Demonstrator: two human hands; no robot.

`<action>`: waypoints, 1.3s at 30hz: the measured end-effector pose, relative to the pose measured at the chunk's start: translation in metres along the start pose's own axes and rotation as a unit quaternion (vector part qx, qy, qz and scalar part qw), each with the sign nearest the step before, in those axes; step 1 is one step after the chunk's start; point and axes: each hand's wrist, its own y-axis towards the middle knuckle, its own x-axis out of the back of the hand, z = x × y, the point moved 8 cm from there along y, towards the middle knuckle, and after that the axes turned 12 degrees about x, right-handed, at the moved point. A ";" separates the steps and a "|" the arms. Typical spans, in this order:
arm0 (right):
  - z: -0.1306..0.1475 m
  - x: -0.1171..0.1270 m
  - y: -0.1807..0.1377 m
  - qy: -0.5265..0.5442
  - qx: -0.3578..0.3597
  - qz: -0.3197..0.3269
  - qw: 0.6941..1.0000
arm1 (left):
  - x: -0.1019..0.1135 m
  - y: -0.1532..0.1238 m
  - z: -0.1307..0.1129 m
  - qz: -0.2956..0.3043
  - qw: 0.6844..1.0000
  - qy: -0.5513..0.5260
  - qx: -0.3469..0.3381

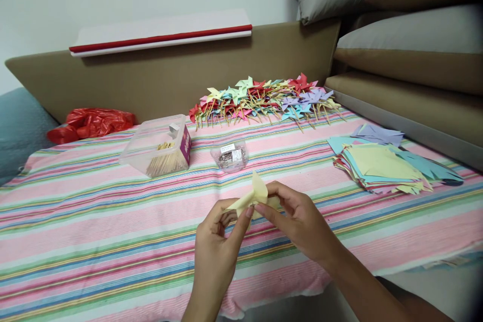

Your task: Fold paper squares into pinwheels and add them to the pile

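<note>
Between my two hands is a pale yellow paper pinwheel [259,188], held above the striped cloth with its blades folded inward. My left hand [219,241] grips its left side, thumb pressed near the centre. My right hand [302,221] pinches it from the right, thumb and fingers meeting at the middle. Anything small between the fingertips is too hidden to make out. Just beyond my hands lies a clear plastic pack [231,157] of small dark metal pieces with a white label. A clear plastic box [132,156] farther left contains thin wooden sticks [166,163].
Many finished pinwheels on sticks [260,98] are heaped against the brown backboard [162,78]. At right lies a stack of cut coloured paper [381,163]. A red plastic bag [94,123] rests at the back left. Cushions [411,35] are piled along the right side.
</note>
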 end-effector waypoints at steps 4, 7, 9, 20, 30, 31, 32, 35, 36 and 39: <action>-0.001 -0.002 -0.001 0.004 -0.003 0.006 1.000 | 0.000 0.000 0.000 0.000 1.000 0.011 -0.001; 0.000 -0.002 -0.001 -0.001 0.001 0.009 1.000 | 0.001 0.000 -0.002 -0.001 1.000 0.019 -0.012; 0.001 -0.002 -0.001 -0.006 0.005 0.011 1.000 | 0.002 -0.001 -0.005 -0.004 0.999 0.025 -0.026; 0.003 -0.003 -0.002 -0.018 0.020 0.005 1.000 | 0.007 -0.007 -0.015 -0.055 0.993 0.087 -0.064; 0.000 -0.005 -0.004 -0.003 0.004 0.000 1.000 | 0.009 -0.009 -0.016 -0.061 0.989 0.103 -0.088; 0.000 -0.006 -0.004 -0.002 0.003 0.000 1.000 | 0.009 -0.009 -0.017 -0.061 0.989 0.104 -0.089; 0.000 -0.006 -0.004 -0.002 0.001 -0.001 1.000 | 0.009 -0.009 -0.017 -0.062 0.988 0.105 -0.092; 0.000 -0.006 -0.004 0.007 -0.004 -0.010 1.000 | 0.009 -0.010 -0.018 -0.070 0.986 0.116 -0.101; 0.000 -0.006 -0.004 0.011 -0.004 -0.013 1.000 | 0.009 -0.011 -0.019 -0.072 0.984 0.123 -0.105; 0.003 -0.006 -0.004 0.009 0.011 -0.022 1.000 | 0.010 -0.014 -0.023 -0.082 0.975 0.158 -0.135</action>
